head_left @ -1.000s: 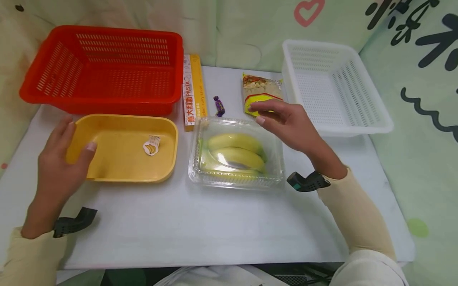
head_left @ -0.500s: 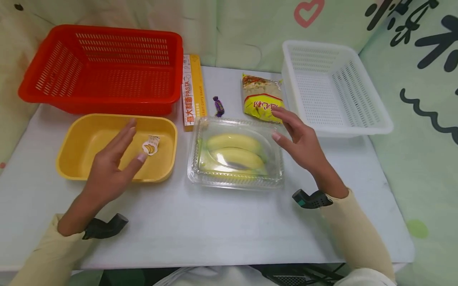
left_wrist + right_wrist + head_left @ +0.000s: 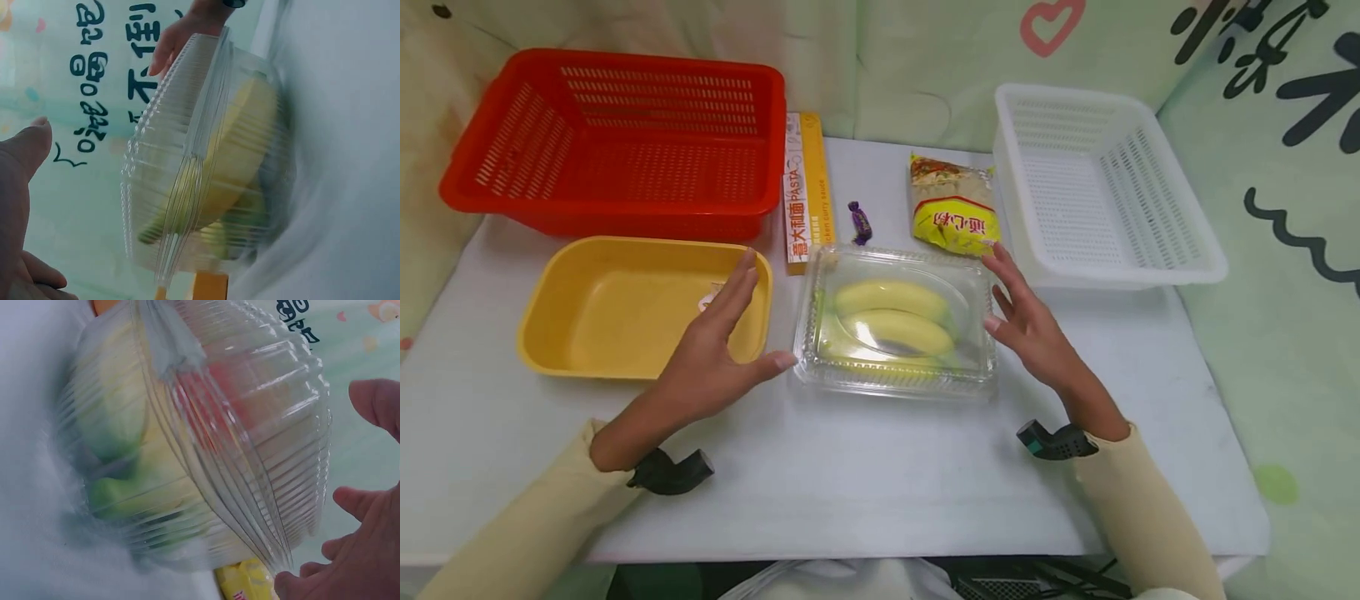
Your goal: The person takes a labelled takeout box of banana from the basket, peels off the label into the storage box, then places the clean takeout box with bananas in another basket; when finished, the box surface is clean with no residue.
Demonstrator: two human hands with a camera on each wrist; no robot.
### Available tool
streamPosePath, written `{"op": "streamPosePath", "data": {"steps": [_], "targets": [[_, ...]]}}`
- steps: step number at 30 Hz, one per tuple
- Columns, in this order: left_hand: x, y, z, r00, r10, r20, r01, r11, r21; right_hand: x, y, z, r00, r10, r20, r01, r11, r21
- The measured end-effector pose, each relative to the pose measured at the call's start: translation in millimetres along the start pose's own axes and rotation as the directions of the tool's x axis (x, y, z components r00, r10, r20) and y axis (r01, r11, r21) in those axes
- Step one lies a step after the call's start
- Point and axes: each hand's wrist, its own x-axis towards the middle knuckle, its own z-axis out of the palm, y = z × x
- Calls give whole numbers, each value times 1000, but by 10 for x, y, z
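Flanking the clear clamshell box (image 3: 895,321) at 9 and 3 o'clock, left hand (image 3: 711,350) and right hand (image 3: 1030,321) show spread, empty fingers. Judged light, thin-walled, slippery and crushable; best gripped at its ribbed side rims, bananas (image 3: 895,317) inside.

Clear clamshell box (image 3: 895,321) sits on the table (image 3: 850,475), between the two hands. Left hand (image 3: 715,358) just left of it, thumb tip at its near-left corner, fingers extended over the right end of the tub (image 3: 587,312). Right hand (image 3: 1030,325) just right of it, fingers along its right edge. Bananas (image 3: 895,317) lie inside the box. Beyond the right fingertips: snack packet (image 3: 953,208); right of those fingers, the white basket (image 3: 1112,187). Beyond the left fingertips: pasta box (image 3: 806,192), with the wrapped candy (image 3: 859,222) to its right. Red basket (image 3: 617,142) behind the tub.
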Motion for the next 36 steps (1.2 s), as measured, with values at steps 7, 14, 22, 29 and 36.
{"op": "streamPosePath", "data": {"steps": [7,14,22,29,36], "targets": [[91,45,151,996,19,87,-14,998,-63,-55,143,-104,973,20,231,-15,1000,-22],[171,58,257,986,23,163,-19,999,-29,-66,213,-160,946,23,323,-25,1000,2],[150,103,303,981,40,191,-38,999,-17,-83,281,-156,920,-35,389,-2,995,95],[110,143,352,985,26,173,-21,999,-29,-81,299,-159,922,-59,383,-9,985,175],[70,112,349,989,60,135,-59,998,-7,-81,250,-130,927,-29,373,-26,990,142]]}}
